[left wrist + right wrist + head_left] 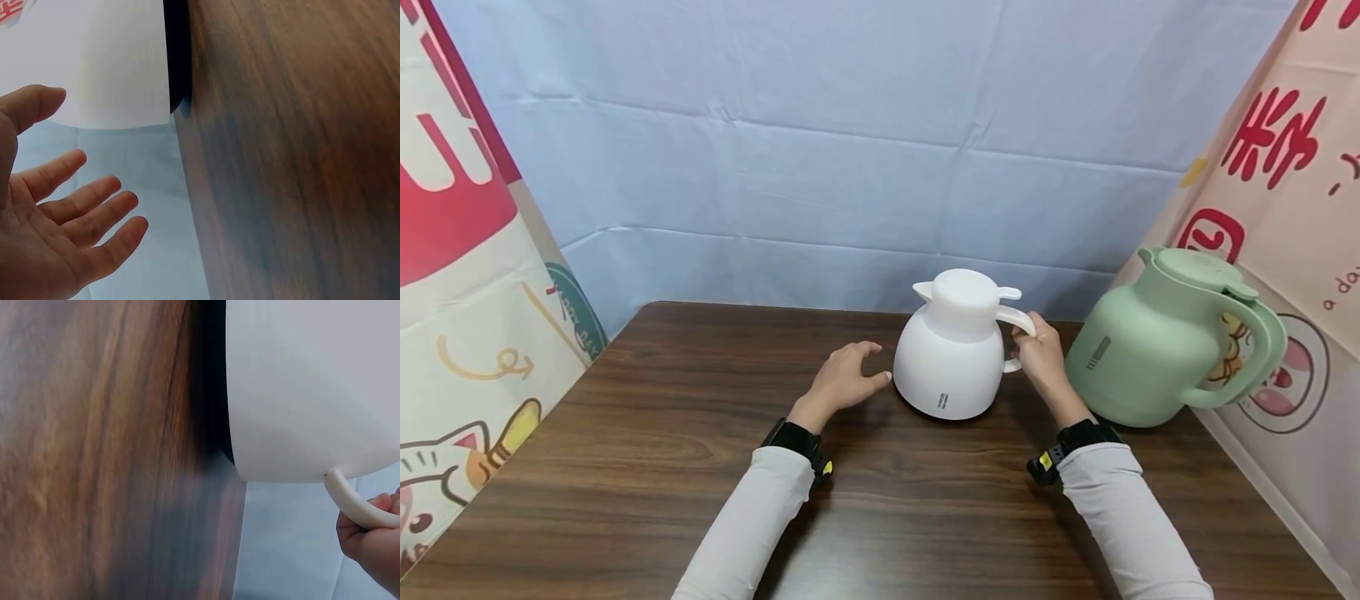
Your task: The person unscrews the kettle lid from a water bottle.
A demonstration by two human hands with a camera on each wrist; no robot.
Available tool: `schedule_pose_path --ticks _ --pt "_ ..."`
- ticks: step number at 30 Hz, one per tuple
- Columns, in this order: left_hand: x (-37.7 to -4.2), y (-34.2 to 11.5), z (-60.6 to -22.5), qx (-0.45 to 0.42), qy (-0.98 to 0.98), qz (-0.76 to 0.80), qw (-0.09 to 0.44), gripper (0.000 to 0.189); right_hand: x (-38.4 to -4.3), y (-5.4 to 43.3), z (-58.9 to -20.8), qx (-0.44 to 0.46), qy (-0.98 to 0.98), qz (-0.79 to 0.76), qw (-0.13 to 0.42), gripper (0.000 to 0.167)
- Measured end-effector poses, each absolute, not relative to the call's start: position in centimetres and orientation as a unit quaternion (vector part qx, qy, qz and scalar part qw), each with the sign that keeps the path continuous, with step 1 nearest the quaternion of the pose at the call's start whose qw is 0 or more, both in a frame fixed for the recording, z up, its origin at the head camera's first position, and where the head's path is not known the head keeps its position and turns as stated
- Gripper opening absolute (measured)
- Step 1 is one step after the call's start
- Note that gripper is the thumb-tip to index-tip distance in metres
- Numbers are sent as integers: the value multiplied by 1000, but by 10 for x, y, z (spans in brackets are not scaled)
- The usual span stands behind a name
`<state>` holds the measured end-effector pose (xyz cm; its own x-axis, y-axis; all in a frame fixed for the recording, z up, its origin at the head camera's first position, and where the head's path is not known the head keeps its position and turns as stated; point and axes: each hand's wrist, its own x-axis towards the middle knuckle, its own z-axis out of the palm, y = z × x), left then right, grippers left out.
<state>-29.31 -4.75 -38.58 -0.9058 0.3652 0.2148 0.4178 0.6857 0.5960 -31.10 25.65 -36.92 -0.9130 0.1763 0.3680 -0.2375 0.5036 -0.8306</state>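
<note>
A white thermos jug (946, 362) with a spout and lid stands upright toward the back of the table. Its spout points left and its handle (356, 503) is on the right. My right hand (1041, 354) grips that handle, the fingers curled round it. On the jug's other side is my left hand (844, 377), its thumb tip right by the white body. In the left wrist view the left hand (69, 231) has its fingers spread, the palm facing the jug, with nothing held.
A larger green thermos jug (1138, 350) stands right of my right hand, its handle turned right. The brown wooden table (647, 450) reaches back to a pale blue cloth (812, 167). Printed sheets (460, 308) hang at both sides.
</note>
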Motion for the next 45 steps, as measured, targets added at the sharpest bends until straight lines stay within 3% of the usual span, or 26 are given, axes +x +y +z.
schedule_pose_path --ticks 16,26,45 --pt "-285 -68 -390 -203 -916 -343 46 50 -302 243 -369 51 -830 524 186 9" --pt "-282 -76 -390 -202 -924 -320 54 49 -266 221 -338 62 -831 523 177 11" --pt "-266 -96 -385 -216 -921 -316 73 48 -282 223 -369 76 -822 540 164 9"
